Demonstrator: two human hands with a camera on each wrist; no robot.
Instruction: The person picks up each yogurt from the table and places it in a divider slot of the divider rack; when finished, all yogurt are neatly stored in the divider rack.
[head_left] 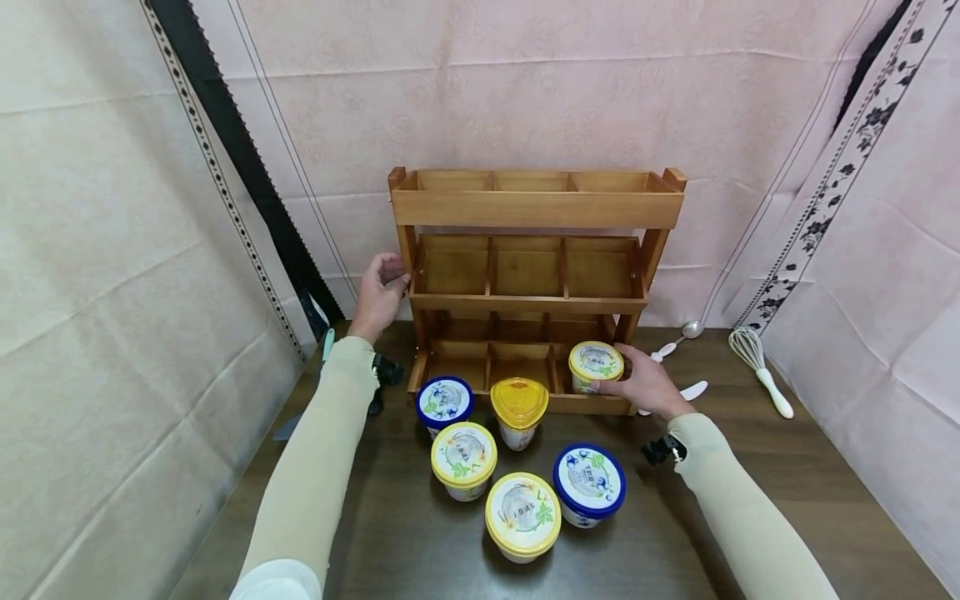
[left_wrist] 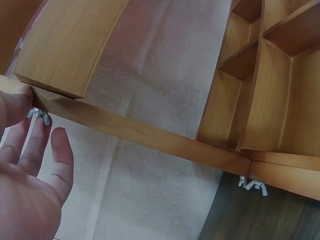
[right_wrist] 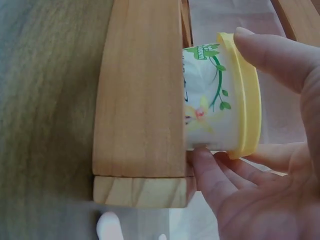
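No wording is reading clearly. In the right-wrist view, a green leaf patch [right_wrist: 206, 52] on the yellow-lidded cup [right_wrist: 210, 120], upper right of centre, is carrying pale letters too small to decipher. In the head view's lower centre, the yellow lid [head_left: 522, 513] and blue lid [head_left: 589, 478] are bearing dark, blurred characters.

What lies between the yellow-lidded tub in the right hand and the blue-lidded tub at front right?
In the head view, the wooden rack's bottom front rail, then bare tabletop.
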